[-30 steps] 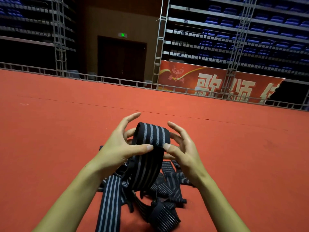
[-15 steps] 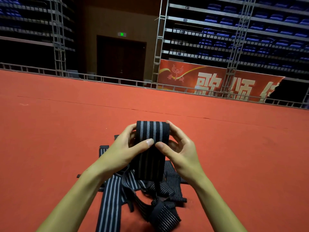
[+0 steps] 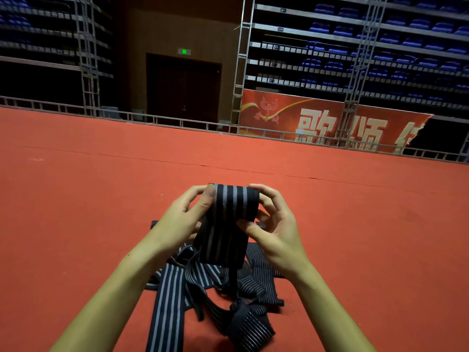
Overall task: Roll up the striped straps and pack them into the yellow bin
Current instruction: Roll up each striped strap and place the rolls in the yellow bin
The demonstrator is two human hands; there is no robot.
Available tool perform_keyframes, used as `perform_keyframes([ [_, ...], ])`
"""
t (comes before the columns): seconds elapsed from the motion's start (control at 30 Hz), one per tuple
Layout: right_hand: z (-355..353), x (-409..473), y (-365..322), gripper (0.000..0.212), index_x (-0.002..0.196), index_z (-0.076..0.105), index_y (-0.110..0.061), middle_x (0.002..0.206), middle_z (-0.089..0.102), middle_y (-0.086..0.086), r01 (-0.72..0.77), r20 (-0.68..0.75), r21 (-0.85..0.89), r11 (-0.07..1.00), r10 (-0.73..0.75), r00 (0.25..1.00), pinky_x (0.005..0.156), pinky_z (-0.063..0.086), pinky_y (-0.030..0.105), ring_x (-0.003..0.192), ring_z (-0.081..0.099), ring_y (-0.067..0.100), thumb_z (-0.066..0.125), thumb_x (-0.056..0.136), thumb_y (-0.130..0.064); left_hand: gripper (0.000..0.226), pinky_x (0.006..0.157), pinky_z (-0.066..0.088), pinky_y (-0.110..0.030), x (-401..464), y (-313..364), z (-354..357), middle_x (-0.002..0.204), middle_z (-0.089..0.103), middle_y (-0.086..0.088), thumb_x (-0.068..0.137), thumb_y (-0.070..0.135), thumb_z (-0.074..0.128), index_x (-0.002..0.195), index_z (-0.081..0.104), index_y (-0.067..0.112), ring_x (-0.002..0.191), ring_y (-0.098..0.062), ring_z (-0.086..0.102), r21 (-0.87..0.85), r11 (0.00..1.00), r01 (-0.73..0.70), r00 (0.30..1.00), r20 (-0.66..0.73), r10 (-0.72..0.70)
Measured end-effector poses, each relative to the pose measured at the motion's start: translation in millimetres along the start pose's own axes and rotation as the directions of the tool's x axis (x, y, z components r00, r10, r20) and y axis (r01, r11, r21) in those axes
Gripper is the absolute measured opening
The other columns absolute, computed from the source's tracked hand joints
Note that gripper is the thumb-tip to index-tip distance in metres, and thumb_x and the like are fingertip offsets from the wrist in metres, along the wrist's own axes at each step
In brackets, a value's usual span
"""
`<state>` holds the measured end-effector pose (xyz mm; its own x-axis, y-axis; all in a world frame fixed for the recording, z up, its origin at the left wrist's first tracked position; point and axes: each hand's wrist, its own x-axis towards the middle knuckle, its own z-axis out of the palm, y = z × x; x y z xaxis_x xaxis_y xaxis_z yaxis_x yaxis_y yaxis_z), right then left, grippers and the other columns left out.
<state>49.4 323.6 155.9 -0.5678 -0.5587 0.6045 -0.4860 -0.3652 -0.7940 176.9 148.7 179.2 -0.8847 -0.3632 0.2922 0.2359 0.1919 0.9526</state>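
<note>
A dark strap with grey stripes [image 3: 228,222] is held up over the red floor, its top end curled over into the start of a roll. My left hand [image 3: 182,219] grips its left edge, thumb up against the top corner. My right hand [image 3: 276,224] grips the right edge, thumb pressed on the strap's front. The free end hangs down toward a loose pile of striped straps [image 3: 215,301] lying tangled on the floor between my forearms. The yellow bin is not in view.
Red carpet [image 3: 101,212] spreads all around me, with a seam line running across it. A low metal railing [image 3: 177,123] bounds the far edge, with truss towers, a red banner [image 3: 330,123] and dark seating behind.
The strap's top has been turned over further between my hands. My left thumb has slid up from the strap's front to its top left corner, and the right thumb has dropped lower.
</note>
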Motion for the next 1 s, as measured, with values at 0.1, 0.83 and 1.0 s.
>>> perform_keyframes([
  [0.1,-0.1,-0.4,3.4,0.056,0.137,0.057,-0.025,0.133,0.068,0.007,-0.001,0.019,0.009,1.000,0.001,1.000,0.090,0.061,0.049,0.117,0.070,0.028,0.077,0.093,0.002,0.055,0.056,0.044,-0.026,-0.4,2.2,-1.4,0.084,0.067,0.002,0.094,0.079,0.058,0.115,0.073,0.030,0.065,-0.021,0.056,-0.018,0.998,0.063,0.998,0.024,-0.063],
  [0.83,-14.4,-16.5,-2.3,0.073,0.154,0.050,-0.035,0.145,0.065,0.002,-0.218,0.109,-0.001,0.976,0.217,0.970,0.087,0.065,0.048,0.116,0.075,0.028,0.075,0.085,-0.033,0.055,0.100,0.062,-0.033,-6.4,-12.5,-8.6,0.122,0.081,-0.006,0.085,0.005,0.090,0.134,0.068,0.014,0.117,-0.023,0.077,-0.051,0.997,-0.059,0.997,0.044,0.062],
  [1.0,-6.9,-16.6,-4.4,0.078,0.155,0.048,-0.044,0.138,0.070,0.007,-0.237,0.077,-0.053,0.970,0.240,0.968,0.084,0.065,0.047,0.113,0.077,0.027,0.087,0.091,-0.024,0.059,0.104,0.059,-0.031,-9.2,-19.1,-10.1,0.126,0.079,-0.001,0.086,-0.005,0.084,0.137,0.064,0.017,0.119,-0.017,0.075,0.063,0.993,-0.102,0.994,0.041,0.099],
])
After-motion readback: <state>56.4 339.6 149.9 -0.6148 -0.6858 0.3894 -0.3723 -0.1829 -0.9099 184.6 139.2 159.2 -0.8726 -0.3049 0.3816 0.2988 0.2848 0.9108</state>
